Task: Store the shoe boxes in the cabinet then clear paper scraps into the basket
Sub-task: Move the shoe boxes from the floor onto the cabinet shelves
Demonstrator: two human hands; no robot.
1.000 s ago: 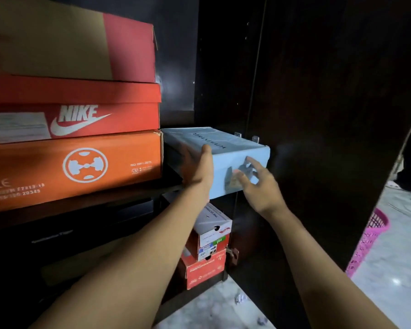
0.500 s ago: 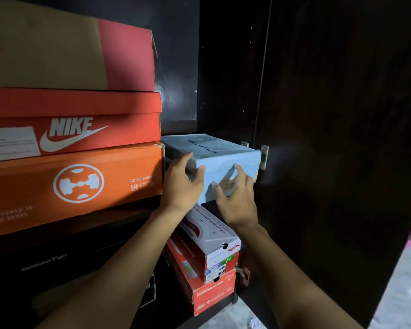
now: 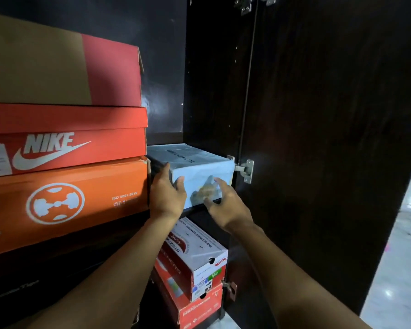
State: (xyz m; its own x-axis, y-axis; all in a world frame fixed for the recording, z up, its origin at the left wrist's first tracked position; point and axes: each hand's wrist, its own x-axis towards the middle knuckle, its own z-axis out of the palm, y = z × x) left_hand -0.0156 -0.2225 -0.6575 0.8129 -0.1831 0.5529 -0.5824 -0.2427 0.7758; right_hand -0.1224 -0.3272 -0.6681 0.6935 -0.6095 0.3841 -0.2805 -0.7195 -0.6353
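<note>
A light blue shoe box [image 3: 199, 162] lies on the dark cabinet's shelf [image 3: 192, 210], squeezed between the orange box and the cabinet's right side. My left hand [image 3: 166, 198] grips its front left corner, thumb on the front face, fingers along the side. My right hand [image 3: 226, 207] is at the lower right of the front face with fingers spread and holds nothing. No paper scraps or basket show.
Left of it stand three stacked boxes: an orange one [image 3: 69, 205], a red Nike one [image 3: 57, 148] and a brown-and-red one [image 3: 57, 67]. Below are a white-and-red box [image 3: 195, 252] on a red box [image 3: 199, 307]. The open dark door [image 3: 318, 138] hangs right, with a hinge [image 3: 246, 170] beside the blue box. Pale floor [image 3: 401, 257] lies beyond.
The blue box has slid deeper onto the shelf and now sits square. My right hand has loosened from its front face. The view has moved closer.
</note>
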